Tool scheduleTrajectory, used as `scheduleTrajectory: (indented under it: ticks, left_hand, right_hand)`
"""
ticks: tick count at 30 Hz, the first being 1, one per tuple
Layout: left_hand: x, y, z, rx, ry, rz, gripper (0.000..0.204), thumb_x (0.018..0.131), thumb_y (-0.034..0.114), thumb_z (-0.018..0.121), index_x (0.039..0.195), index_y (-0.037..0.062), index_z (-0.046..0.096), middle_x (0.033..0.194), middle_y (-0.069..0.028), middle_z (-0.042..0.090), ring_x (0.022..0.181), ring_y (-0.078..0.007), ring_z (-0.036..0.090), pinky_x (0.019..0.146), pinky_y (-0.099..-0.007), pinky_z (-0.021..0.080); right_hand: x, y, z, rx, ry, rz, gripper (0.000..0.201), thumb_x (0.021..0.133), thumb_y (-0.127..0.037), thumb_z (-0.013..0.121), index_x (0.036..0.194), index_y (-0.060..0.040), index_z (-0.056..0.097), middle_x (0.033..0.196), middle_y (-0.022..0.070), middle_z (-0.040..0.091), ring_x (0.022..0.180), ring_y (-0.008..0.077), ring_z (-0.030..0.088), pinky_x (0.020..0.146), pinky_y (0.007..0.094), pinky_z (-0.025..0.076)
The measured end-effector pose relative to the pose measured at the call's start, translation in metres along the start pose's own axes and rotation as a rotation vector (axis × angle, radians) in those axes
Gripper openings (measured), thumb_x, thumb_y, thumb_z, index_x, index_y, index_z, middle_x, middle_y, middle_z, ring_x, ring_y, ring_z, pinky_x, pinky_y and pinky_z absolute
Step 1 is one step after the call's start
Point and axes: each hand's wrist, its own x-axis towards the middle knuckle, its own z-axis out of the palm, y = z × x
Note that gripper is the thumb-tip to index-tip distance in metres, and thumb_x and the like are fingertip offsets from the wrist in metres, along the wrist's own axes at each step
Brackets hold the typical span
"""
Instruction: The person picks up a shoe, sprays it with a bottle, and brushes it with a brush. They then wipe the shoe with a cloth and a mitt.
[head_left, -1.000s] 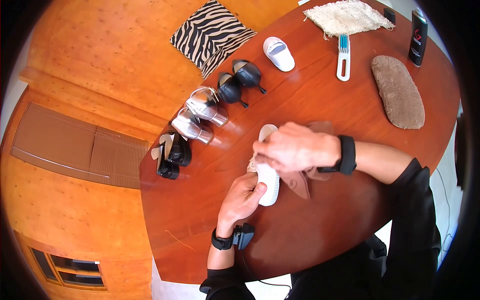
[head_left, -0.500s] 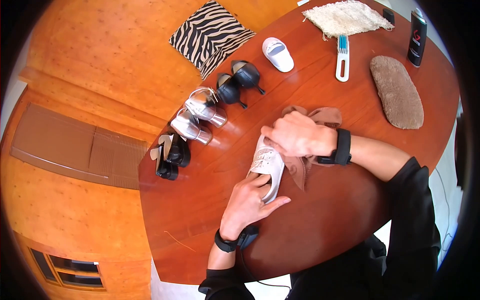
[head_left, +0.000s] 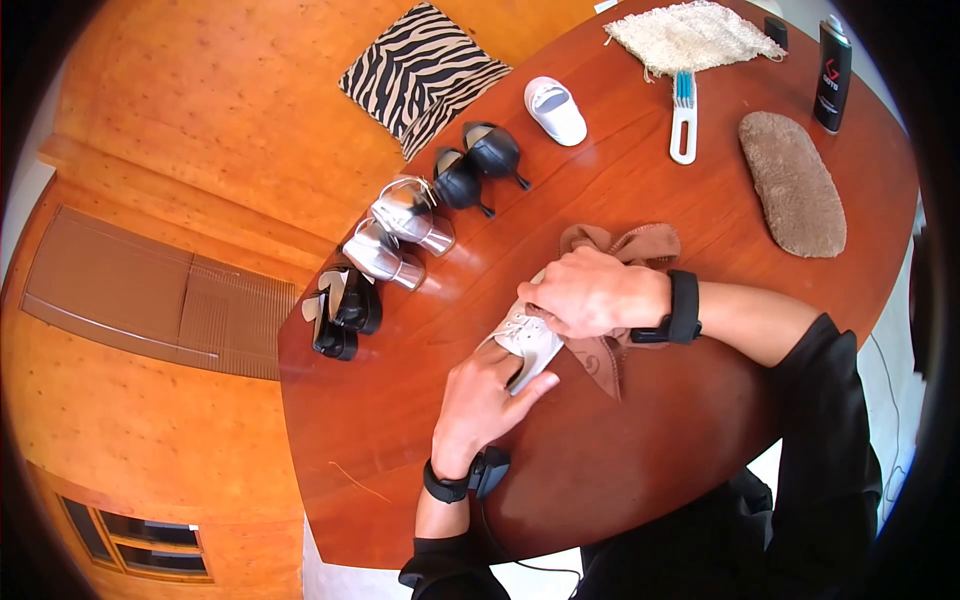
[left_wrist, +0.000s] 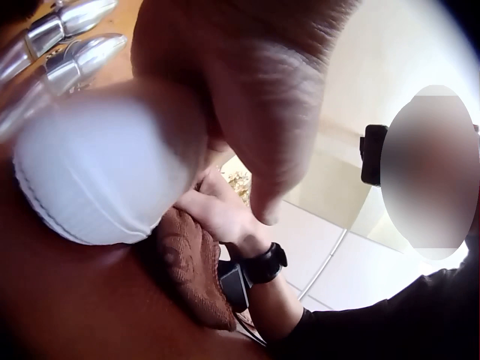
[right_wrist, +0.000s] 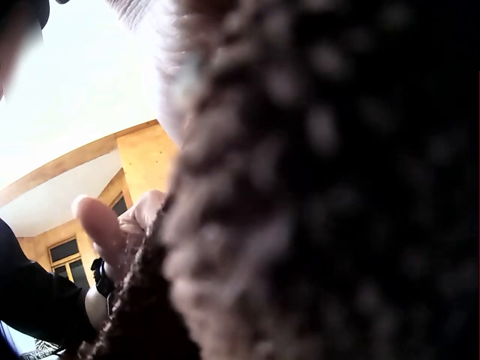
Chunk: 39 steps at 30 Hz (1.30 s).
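Note:
A white lace-up sneaker (head_left: 527, 338) is between the two hands over the table. The left hand (head_left: 482, 400) holds it from the heel end, fingers tucked into its opening and thumb sticking out to the side. In the left wrist view the sneaker's rounded white heel (left_wrist: 90, 172) faces the camera. The right hand (head_left: 597, 292) grips a brown cloth (head_left: 598, 368) at the toe end, covering much of the toe. Loose folds of this cloth spread around the hand. Up close in the right wrist view, the dark, blurred cloth (right_wrist: 217, 262) fills most of the picture.
Along the left edge stand black shoes (head_left: 348, 305), silver heels (head_left: 405, 215), black heels (head_left: 492, 150) and a white shoe (head_left: 556, 112). At the far right are a cream cloth (head_left: 690, 38), a brush (head_left: 684, 120), a brown fuzzy pad (head_left: 795, 185) and a spray can (head_left: 832, 75).
The sneaker has turned from its side, white sole edge showing, to laces up. The left thumb has come off the sole and stretches outward. The right hand has shifted slightly across the toe with the cloth.

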Motion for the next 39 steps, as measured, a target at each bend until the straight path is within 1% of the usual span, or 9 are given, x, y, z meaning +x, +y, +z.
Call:
scheduleTrajectory:
  ticks: [1, 6, 8, 11, 21, 24, 29, 35, 39]
  left_hand:
    - [0.0, 0.0, -0.001, -0.012, -0.012, -0.084, 0.04, 0.08, 0.039, 0.064, 0.087, -0.0007, 0.065, 0.089, -0.0163, 0.063, 0.087, -0.0341, 0.06, 0.07, -0.0386, 0.049]
    - [-0.002, -0.011, -0.001, -0.095, 0.038, -0.082, 0.039, 0.083, 0.031, 0.062, 0.106, -0.0002, 0.061, 0.1, -0.0201, 0.061, 0.09, -0.034, 0.061, 0.074, -0.0375, 0.049]
    - [0.0, -0.005, -0.008, -0.523, 0.016, -0.308, 0.043, 0.086, 0.03, 0.061, 0.114, -0.0018, 0.057, 0.105, -0.0191, 0.061, 0.098, -0.0292, 0.061, 0.08, -0.0359, 0.049]
    - [-0.004, -0.012, -0.004, -0.695, 0.019, -0.342, 0.046, 0.089, 0.03, 0.059, 0.119, -0.0041, 0.053, 0.113, -0.0182, 0.059, 0.106, -0.0254, 0.058, 0.087, -0.035, 0.047]
    - [-0.008, -0.011, -0.017, -0.867, -0.082, -0.379, 0.051, 0.091, 0.03, 0.057, 0.127, -0.0051, 0.046, 0.125, -0.0156, 0.053, 0.112, -0.0234, 0.053, 0.095, -0.0348, 0.042]
    - [-0.013, -0.009, -0.018, -1.008, -0.11, -0.39, 0.059, 0.091, 0.039, 0.054, 0.124, -0.0089, 0.047, 0.125, -0.0154, 0.052, 0.115, -0.02, 0.047, 0.1, -0.0331, 0.034]
    - [-0.01, -0.031, -0.008, -1.732, 0.092, -0.613, 0.058, 0.091, 0.036, 0.052, 0.12, -0.0134, 0.044, 0.124, -0.022, 0.05, 0.115, -0.0289, 0.047, 0.102, -0.0365, 0.034]
    - [-0.005, -0.022, -0.001, -1.805, 0.041, -0.609, 0.052, 0.089, 0.031, 0.054, 0.118, -0.0107, 0.045, 0.122, -0.0206, 0.051, 0.116, -0.0284, 0.047, 0.103, -0.0359, 0.032]
    - [-0.006, -0.015, 0.001, -1.766, 0.036, -0.592, 0.05, 0.088, 0.027, 0.056, 0.122, -0.0081, 0.044, 0.125, -0.016, 0.052, 0.116, -0.0252, 0.047, 0.103, -0.0346, 0.031]
  right_hand:
    - [-0.001, -0.004, 0.0, 0.02, -0.003, -0.007, 0.025, 0.078, -0.018, 0.059, 0.098, -0.0037, 0.058, 0.073, 0.0164, 0.064, 0.068, 0.0355, 0.063, 0.059, 0.0447, 0.049]
    - [-0.004, -0.015, -0.002, 0.008, -0.063, 0.001, 0.02, 0.082, -0.019, 0.054, 0.094, -0.0039, 0.06, 0.073, 0.0171, 0.064, 0.069, 0.0344, 0.064, 0.059, 0.044, 0.049]
    - [-0.004, -0.011, -0.007, -0.048, -0.048, 0.048, 0.019, 0.083, -0.019, 0.053, 0.093, -0.0041, 0.06, 0.071, 0.0162, 0.064, 0.068, 0.0334, 0.064, 0.058, 0.0437, 0.049]
    - [0.0, 0.007, -0.01, -0.151, 0.033, 0.189, 0.019, 0.086, -0.021, 0.052, 0.091, -0.0036, 0.056, 0.066, 0.0134, 0.063, 0.063, 0.0317, 0.063, 0.056, 0.0428, 0.047]
    - [0.004, 0.011, 0.001, -0.107, 0.083, 0.153, 0.022, 0.087, -0.022, 0.052, 0.094, -0.0014, 0.055, 0.063, 0.0163, 0.061, 0.06, 0.0334, 0.062, 0.053, 0.043, 0.047]
    - [0.001, 0.012, 0.002, -0.069, 0.069, 0.099, 0.023, 0.086, -0.022, 0.053, 0.094, -0.0004, 0.055, 0.063, 0.017, 0.061, 0.061, 0.0344, 0.062, 0.054, 0.044, 0.048]
    - [-0.002, -0.003, 0.004, -0.035, -0.03, 0.033, 0.024, 0.083, -0.02, 0.054, 0.099, -0.0028, 0.058, 0.068, 0.0165, 0.063, 0.064, 0.0345, 0.063, 0.056, 0.0439, 0.049]
    - [-0.002, -0.004, -0.011, -0.036, -0.094, 0.038, 0.026, 0.08, -0.018, 0.057, 0.101, -0.0039, 0.058, 0.072, 0.0152, 0.064, 0.066, 0.033, 0.064, 0.058, 0.0418, 0.049]
    - [0.002, 0.001, -0.014, -0.088, 0.021, 0.178, 0.021, 0.081, -0.02, 0.058, 0.092, -0.0028, 0.056, 0.068, 0.015, 0.062, 0.061, 0.0316, 0.062, 0.057, 0.0388, 0.048]
